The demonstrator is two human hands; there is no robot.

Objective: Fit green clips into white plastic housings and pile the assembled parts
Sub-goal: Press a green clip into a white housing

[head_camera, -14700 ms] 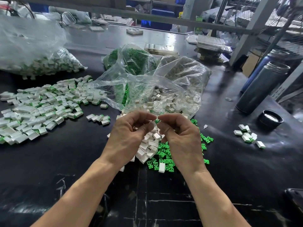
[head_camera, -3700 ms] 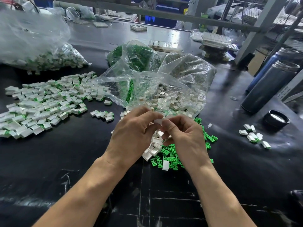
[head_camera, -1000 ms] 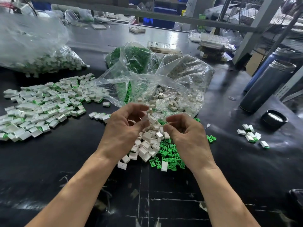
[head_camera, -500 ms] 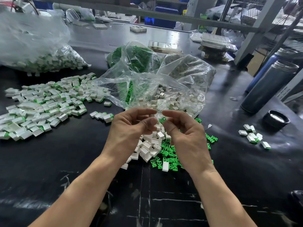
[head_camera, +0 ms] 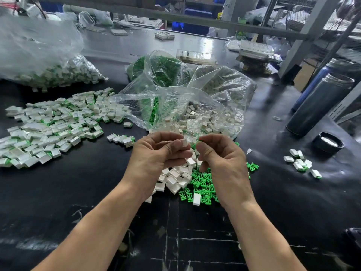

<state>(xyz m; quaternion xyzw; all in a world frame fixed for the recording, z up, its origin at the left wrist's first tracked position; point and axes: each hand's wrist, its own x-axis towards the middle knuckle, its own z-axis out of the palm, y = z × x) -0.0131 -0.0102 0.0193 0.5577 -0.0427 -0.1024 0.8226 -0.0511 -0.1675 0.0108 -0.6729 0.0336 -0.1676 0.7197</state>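
My left hand [head_camera: 156, 155] pinches a small white housing [head_camera: 184, 142] between thumb and fingertips. My right hand [head_camera: 222, 163] is raised beside it, its fingertips pinching a green clip [head_camera: 197, 142] that is mostly hidden. The two parts are close together, just apart. Below the hands lie loose white housings [head_camera: 175, 178] and a scatter of green clips [head_camera: 203, 185] on the black table [head_camera: 78, 192]. A wide pile of assembled white-and-green parts [head_camera: 54, 124] covers the table to the left.
Open clear bags of white housings [head_camera: 205, 118] and green clips [head_camera: 162, 69] stand behind the hands. A full bag of parts [head_camera: 48, 71] sits far left. Two dark flasks [head_camera: 320, 102], a black lid [head_camera: 328, 142] and a few assembled parts [head_camera: 301, 163] are on the right.
Both hands rose slightly from the loose pile and drew closer. The left hand's housing and the right hand's clip now nearly meet at the fingertips.
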